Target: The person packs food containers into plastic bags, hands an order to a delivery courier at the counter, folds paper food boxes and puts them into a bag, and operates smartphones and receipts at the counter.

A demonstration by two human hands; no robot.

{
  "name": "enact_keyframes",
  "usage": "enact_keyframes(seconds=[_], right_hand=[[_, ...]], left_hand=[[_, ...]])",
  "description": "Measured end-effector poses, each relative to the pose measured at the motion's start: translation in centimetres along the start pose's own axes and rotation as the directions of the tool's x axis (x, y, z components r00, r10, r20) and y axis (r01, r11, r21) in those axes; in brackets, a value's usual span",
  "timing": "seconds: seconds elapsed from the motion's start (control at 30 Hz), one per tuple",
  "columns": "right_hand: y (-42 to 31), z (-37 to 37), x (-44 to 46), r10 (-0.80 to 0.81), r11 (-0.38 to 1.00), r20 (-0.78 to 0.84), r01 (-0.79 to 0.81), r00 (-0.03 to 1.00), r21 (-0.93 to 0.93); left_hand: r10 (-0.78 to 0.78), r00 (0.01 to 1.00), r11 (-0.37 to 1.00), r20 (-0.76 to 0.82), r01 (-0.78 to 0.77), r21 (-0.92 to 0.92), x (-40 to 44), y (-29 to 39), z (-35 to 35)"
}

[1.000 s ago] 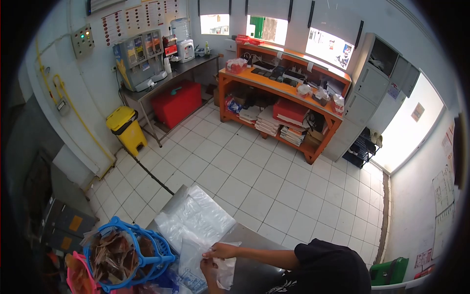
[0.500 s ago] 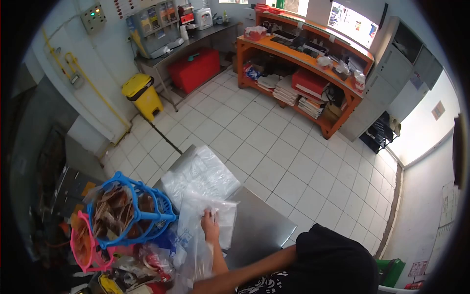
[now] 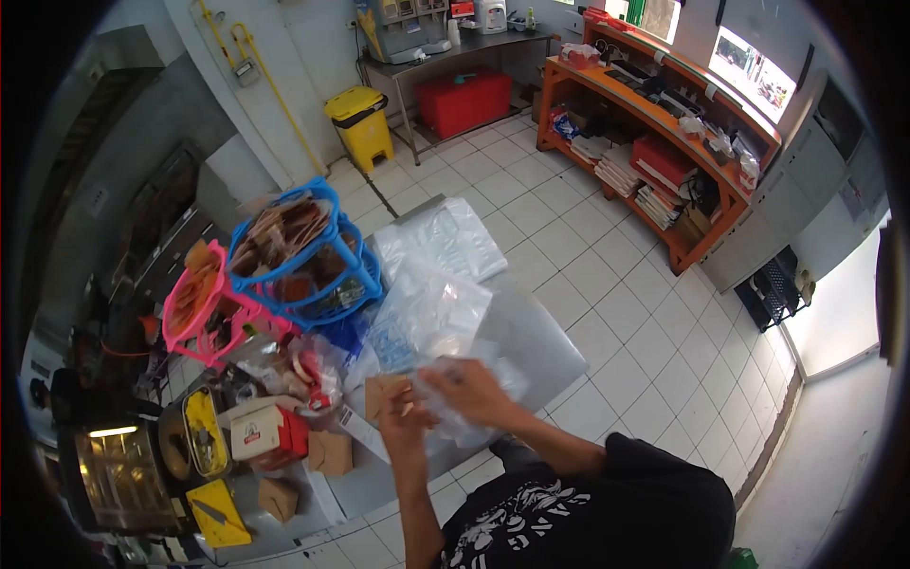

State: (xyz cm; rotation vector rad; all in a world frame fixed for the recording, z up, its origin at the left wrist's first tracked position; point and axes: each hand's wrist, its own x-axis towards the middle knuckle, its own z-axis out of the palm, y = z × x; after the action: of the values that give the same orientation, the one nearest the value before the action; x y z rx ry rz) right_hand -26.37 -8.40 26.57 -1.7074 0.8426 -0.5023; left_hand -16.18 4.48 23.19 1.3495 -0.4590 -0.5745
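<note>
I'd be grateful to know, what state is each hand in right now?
Left hand: fingers curled, grip cannot be told.
Right hand: appears closed on clear plastic.

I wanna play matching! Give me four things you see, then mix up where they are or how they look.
1. Plastic bags
2. Knife
3. Blue basket
4. Bin

A. On a yellow board
B. Standing on the tiled floor
C. See-through
D. Holding packets

Right pairs: 1-C, 2-A, 3-D, 4-B
</note>
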Motion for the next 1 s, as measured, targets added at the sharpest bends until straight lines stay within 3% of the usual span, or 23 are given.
enact_keyframes(seconds=[0.03,0.13,0.17,0.27,0.3,0.33,0.37,0.4,0.43,0.47,0.5,0.57,0.6,0.63,0.67,0.73,0.77,0.83,0.87,0.9,0.93,1.0], right_hand=[[-1.6,2.0,-2.0,-0.083,0.970,0.114,0.055,0.990,0.235],[0.2,5.4,-5.6,-0.254,0.914,0.354,0.105,0.900,0.391],[-0.1,6.8,-7.9,-0.179,0.909,0.321,0.032,0.930,0.415],[-0.9,10.3,-13.2,-0.294,0.936,0.197,0.241,0.935,0.256],[-3.3,10.3,-15.6,-0.262,0.944,0.246,0.195,0.933,0.264],[-3.4,10.8,-17.4,-0.321,0.937,0.299,0.257,0.899,0.236],[-3.2,11.4,-19.4,-0.378,0.923,0.351,0.321,0.856,0.210],[-3.0,11.6,-20.9,-0.429,0.903,0.406,0.386,0.807,0.187],[-1.7,11.5,-21.5,-0.433,0.900,0.380,0.419,0.818,0.122],[1.0,11.2,-21.1,-0.390,0.920,0.212,0.389,0.896,0.046],[3.9,10.7,-19.8,-0.344,0.938,0.029,0.345,0.938,-0.024],[7.7,9.7,-17.6,-0.120,0.992,-0.067,0.117,0.991,-0.047],[7.8,10.3,-18.1,-0.034,0.995,-0.169,0.048,0.985,0.085],[7.4,11.5,-18.0,0.062,0.975,-0.262,-0.003,0.963,0.223],[7.0,12.3,-17.4,0.162,0.931,-0.347,-0.026,0.924,0.365],[4.7,12.5,-19.1,0.186,0.866,-0.042,-0.144,0.982,0.479],[2.9,12.1,-20.3,0.176,0.830,0.118,-0.211,0.977,0.517],[-1.8,10.3,-22.4,0.014,0.924,0.248,-0.107,0.969,0.366],[-2.3,10.5,-23.5,-0.203,0.959,0.243,0.143,0.949,0.244],[-2.6,11.0,-25.0,-0.410,0.912,0.263,0.392,0.873,0.122],[-4.3,11.0,-28.1,-0.418,0.895,0.479,0.439,0.772,0.075],[-1.9,10.6,-28.0,-0.251,0.954,0.400,0.296,0.881,-0.053]], left_hand=[[0.008,1.000,0.999,0.019,-0.009,0.047,-1.7,0.5,-0.2],[-0.019,1.000,0.996,0.013,0.018,0.089,-6.2,2.9,-4.4],[-0.031,0.999,0.996,0.033,0.028,0.084,-8.0,2.5,-6.9],[-0.111,0.994,0.991,0.016,0.112,-0.073,-13.2,2.5,-11.1],[-0.120,0.993,0.978,0.015,0.121,-0.168,-14.8,1.3,-13.5],[-0.127,0.992,0.957,0.013,0.126,-0.261,-16.0,2.0,-14.3],[-0.302,0.944,0.880,-0.133,0.222,-0.421,-17.8,3.0,-14.8],[-0.344,0.929,0.838,-0.140,0.237,-0.491,-18.5,3.9,-15.8],[-0.387,0.911,0.791,-0.143,0.249,-0.559,-18.8,4.7,-17.3],[-0.433,0.890,0.740,-0.143,0.261,-0.620,-19.1,5.4,-18.9],[-0.325,0.940,0.697,-0.103,0.165,-0.697,-20.1,5.6,-20.7],[-0.264,0.946,0.576,0.189,0.312,-0.755,-23.0,4.0,-19.0],[-0.217,0.920,0.513,0.327,0.392,-0.764,-24.3,2.6,-17.9],[-0.282,0.901,0.512,0.330,0.432,-0.743,-25.0,1.3,-17.2],[-0.300,0.922,0.643,0.243,0.384,-0.663,-25.0,1.0,-17.7],[-0.316,0.947,0.846,0.056,0.308,-0.437,-26.3,1.9,-18.5],[-0.181,0.964,0.980,0.192,0.193,-0.045,-26.4,-1.9,-22.3],[-0.131,0.991,0.989,-0.020,0.132,0.071,-26.5,-2.3,-21.9],[-0.096,0.987,0.984,-0.128,0.114,0.136,-26.5,-2.4,-21.7],[-0.073,0.965,0.987,-0.251,0.106,0.118,-25.7,-2.6,-22.5],[-0.064,0.929,0.994,-0.365,0.094,0.063,-24.7,-2.3,-23.5],[-0.098,0.857,0.994,-0.506,0.065,-0.083,-23.4,-1.3,-26.0]])
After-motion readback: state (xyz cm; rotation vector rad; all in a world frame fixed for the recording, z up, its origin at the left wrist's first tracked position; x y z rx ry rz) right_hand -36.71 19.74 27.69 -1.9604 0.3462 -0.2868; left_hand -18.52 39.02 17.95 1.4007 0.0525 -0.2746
